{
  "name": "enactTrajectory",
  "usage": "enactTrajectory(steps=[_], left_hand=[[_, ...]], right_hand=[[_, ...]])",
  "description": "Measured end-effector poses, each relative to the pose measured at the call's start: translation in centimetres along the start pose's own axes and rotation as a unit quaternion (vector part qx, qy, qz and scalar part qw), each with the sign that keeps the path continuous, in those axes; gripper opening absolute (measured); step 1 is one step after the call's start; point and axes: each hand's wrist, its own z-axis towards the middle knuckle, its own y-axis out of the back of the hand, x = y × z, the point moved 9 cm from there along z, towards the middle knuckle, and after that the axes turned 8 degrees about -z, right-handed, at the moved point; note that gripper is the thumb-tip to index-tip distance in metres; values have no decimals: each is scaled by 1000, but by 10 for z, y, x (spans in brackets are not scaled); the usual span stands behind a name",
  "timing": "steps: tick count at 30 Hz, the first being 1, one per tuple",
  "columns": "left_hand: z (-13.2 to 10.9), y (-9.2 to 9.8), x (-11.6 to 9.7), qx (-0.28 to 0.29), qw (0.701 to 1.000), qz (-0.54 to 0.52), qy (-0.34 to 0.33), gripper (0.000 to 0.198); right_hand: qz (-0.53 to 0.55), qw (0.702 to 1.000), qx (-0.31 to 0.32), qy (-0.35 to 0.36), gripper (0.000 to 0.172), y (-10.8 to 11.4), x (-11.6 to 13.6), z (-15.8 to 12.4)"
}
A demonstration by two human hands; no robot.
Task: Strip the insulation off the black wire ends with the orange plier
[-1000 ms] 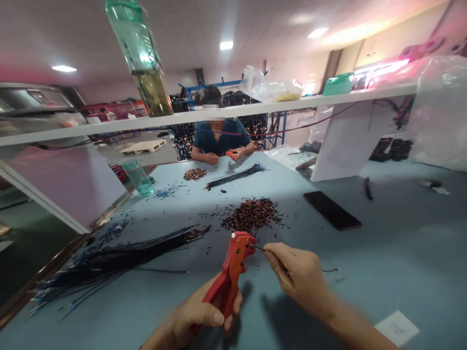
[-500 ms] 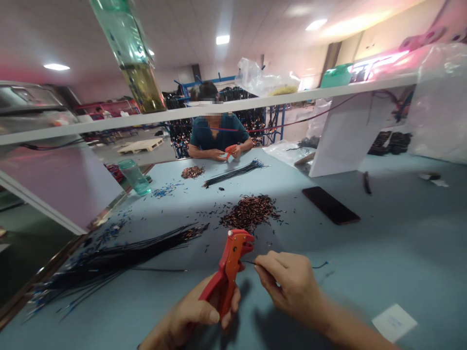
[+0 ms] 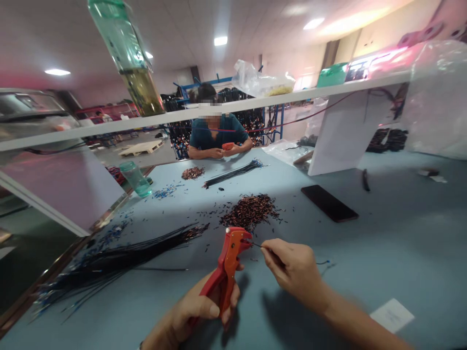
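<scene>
My left hand is closed round the handles of a red wire stripper, which stands upright above the blue table. My right hand pinches a thin black wire and holds its end at the stripper's jaws. A heap of stripped insulation bits lies just beyond the tool. A long bundle of black wires stretches to the left of my hands.
A black phone lies to the right and a white paper slip near the front right. A person sits across the table with another red tool, a wire bundle and a green bottle nearby. A white shelf crosses overhead.
My right hand drew the wire a little back from the stripper half a second ago and now holds its end at the jaws again. The left hand keeps its grip.
</scene>
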Motion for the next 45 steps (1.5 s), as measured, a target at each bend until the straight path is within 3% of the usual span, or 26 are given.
enactTrajectory(steps=[5,12,17,21,25,33,45], left_hand=[[-1,-2,-1,4,1000,7,-1,71],[-1,1,3,46,999,-7,-7,82],[-2,3,5,63,998,-17,-15,83],[-7,6,7,47,999,-28,-2,86],[-9,8,12,16,999,-23,35,81],[-5,3,16,39,998,-27,49,85],[-3,-1,15,-1,998,-23,51,74]], right_hand=[[5,1000,5,-2,21,-4,-2,0],[113,989,73,-56,21,-16,-6,0],[117,990,48,-65,20,-8,-6,1],[117,991,19,-56,17,1,-5,3],[124,991,30,-31,17,1,1,3],[117,993,5,-7,13,7,8,2],[84,996,33,18,13,-3,12,-2]])
